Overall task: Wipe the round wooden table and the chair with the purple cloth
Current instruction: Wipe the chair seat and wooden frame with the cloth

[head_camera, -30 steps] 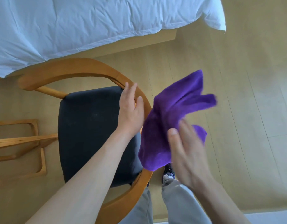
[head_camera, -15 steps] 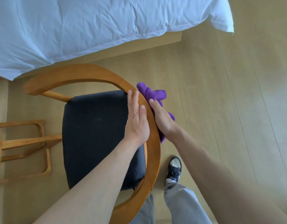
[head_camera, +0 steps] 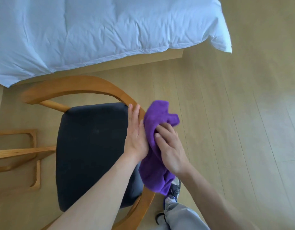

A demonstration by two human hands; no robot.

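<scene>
left hand (head_camera: pixel 136 136): lay flat with fingers straight and together, palm against the inner side of the chair's curved wooden rail (head_camera: pixel 87 85); held nothing.
right hand (head_camera: pixel 170 149): pressed on the purple cloth (head_camera: pixel 156 161) from the outer side of the rail, thumb and fingers loosely bent into the fabric; whether it truly gripped or only pushed could not be told.
purple cloth: bunched and draped over the rail between the two hands, upper end sticking up past the fingertips, lower end hanging down beside the rail toward the floor.
chair (head_camera: pixel 92 146): dark padded seat inside a rounded wooden frame, seen from above; the left forearm crossed over the seat's near right corner.
rail cover: cloth and both hands hid the stretch of rail under them.
shoe (head_camera: pixel 174 190): dark, just below the cloth's hanging end, partly hidden by it.
trouser leg (head_camera: pixel 180 216): grey, at the bottom edge beside the chair.
wooden frame (head_camera: pixel 19 152): light, at the left edge, just beside the seat; what it belonged to could not be told.
bed (head_camera: pixel 97 30): white wrinkled cover, beyond the chair back, on a pale base.
floor (head_camera: pixel 234 122): pale wood planks.
</scene>
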